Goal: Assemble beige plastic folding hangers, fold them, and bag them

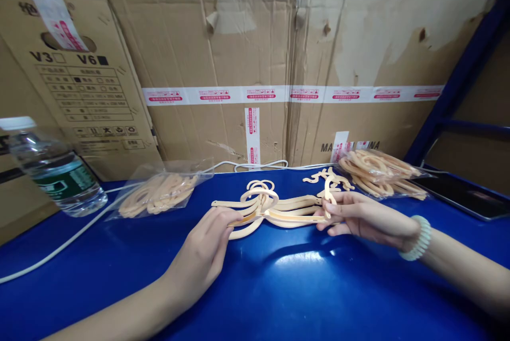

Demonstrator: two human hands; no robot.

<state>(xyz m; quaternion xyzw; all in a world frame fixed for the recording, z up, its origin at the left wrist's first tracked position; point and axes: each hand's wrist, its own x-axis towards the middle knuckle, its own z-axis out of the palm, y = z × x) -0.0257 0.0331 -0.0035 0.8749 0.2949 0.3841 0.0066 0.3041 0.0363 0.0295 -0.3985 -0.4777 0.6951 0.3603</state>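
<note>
My left hand (207, 240) is closed on the left end of a cream plastic piece shaped like a clothes hanger (295, 219), which has long thin arms and a ring at its middle. Its right end is at the fingers of my right hand (358, 218). Between that hand's thumb and fingers a small curved cream hook (328, 188) stands upright. Just behind the held piece lie several similar hangers (295, 203), partly hidden by it. Loose small hooks (316, 175) form a little heap beyond my right hand.
Clear bags of cream parts lie at the left (167, 195) and right (378, 165) of the blue table (255, 288). A water bottle (59, 171) stands far left, with a white cable (67, 243) nearby. A dark phone-like slab (466, 195) lies right. Cardboard (223, 49) walls the back.
</note>
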